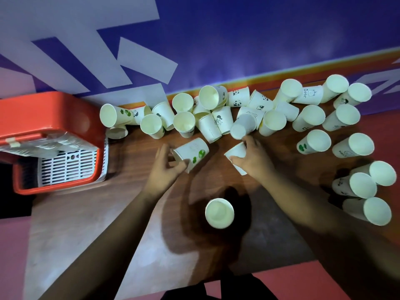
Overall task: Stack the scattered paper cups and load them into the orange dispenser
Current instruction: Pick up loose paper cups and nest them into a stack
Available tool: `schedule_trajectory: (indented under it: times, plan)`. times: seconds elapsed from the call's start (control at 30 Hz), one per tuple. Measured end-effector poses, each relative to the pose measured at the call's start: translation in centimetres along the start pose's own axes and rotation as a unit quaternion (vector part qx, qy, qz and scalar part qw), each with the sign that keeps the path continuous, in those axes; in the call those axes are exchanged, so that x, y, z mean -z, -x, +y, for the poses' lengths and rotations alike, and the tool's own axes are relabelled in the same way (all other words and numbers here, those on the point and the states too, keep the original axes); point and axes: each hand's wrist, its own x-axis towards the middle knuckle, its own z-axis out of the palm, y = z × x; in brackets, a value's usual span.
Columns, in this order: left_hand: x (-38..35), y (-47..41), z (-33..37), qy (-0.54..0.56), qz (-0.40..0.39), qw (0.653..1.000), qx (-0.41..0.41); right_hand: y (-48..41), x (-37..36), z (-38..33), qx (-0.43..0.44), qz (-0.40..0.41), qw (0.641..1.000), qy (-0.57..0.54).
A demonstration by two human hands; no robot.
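Observation:
Many white paper cups with small printed pictures lie scattered along the back of the wooden table (71, 224), some upright, some on their sides. My left hand (165, 167) grips a tipped cup with green leaf prints (191, 151) by its rim. To its right, my right hand (254, 158) holds another tilted cup (237, 152) against the table. One upright cup (219, 213) stands alone between my forearms. The orange dispenser (47, 118) sits at the left edge, with a white grid tray (69, 167) in its base.
A purple and white wall (238, 40) rises right behind the cups. Several upright cups cluster at the right edge (363, 185). The table's front edge runs near my body, with a pink floor (324, 284) below.

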Motion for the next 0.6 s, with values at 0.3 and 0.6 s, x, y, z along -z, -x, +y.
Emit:
schedule_trajectory:
  times: [0.3,0.6]
  plan:
    - [-0.7,7.5,4.8,-0.006,-0.202,0.976,-0.083,6.4,2.1,0.3,-0.103,0.044,0.959,-0.259]
    - [-5.2,9.1,-0.8,-0.328,-0.227,0.886,-0.237,14.4,3.7,-1.8,-0.089,0.109,0.928,-0.344]
